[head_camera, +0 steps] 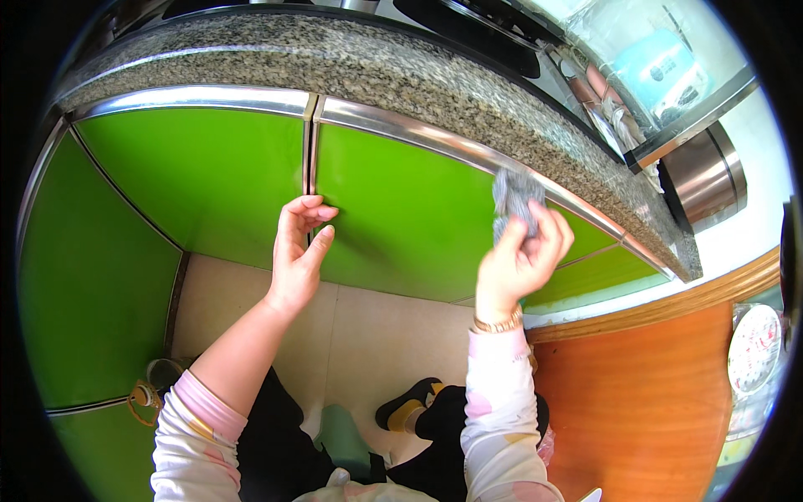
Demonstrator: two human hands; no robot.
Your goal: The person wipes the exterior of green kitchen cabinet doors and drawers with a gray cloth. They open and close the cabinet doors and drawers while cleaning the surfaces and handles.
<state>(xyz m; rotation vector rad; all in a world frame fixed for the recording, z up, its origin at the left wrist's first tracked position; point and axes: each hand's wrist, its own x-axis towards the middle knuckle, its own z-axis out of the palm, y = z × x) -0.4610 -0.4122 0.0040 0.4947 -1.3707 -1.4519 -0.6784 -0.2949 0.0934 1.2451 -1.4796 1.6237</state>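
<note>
My right hand (524, 257) holds a crumpled grey cloth (517, 194) against the upper metal trim (439, 139) of a green cabinet door (395, 207). A gold-coloured bracelet or watch band (499, 323) is on that wrist. To the left, my left hand (301, 248) is in front of the gap between two green doors, with its fingers loosely curled and nothing held in them. Whether its fingertips touch the door edge I cannot tell. The other green door (194, 169) lies left of the gap, and both doors appear shut.
Above the doors runs a speckled granite countertop edge (351, 59) with a black cooktop (477, 37). A metal canister (709, 176) stands at the right end. An orange wooden panel (633, 389) is at lower right. Bottles (145, 395) stand at lower left, on the tiled floor's side.
</note>
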